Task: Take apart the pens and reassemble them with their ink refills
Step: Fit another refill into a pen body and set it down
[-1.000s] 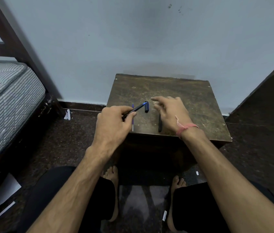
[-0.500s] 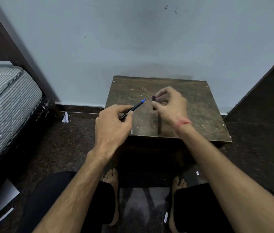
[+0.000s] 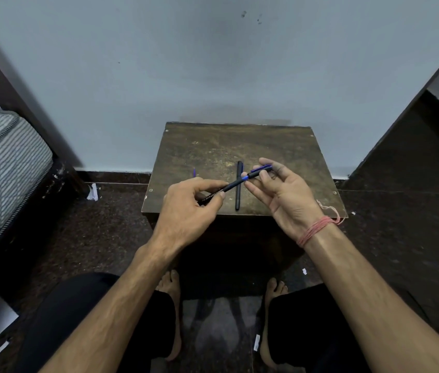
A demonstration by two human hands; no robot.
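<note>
My left hand pinches the dark pen above the surface; my right hand, palm up, pinches the blue cap at the pen's blue tip; a second dark pen barrel lies on the surface beneath; a thin blue refill lies to the left.

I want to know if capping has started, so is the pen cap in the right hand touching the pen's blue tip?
Cannot tell. In the head view the pen cap sits right at the blue tip, but the right hand blurs the junction.

Bedroom: striped mattress, worn wooden stool.
</note>
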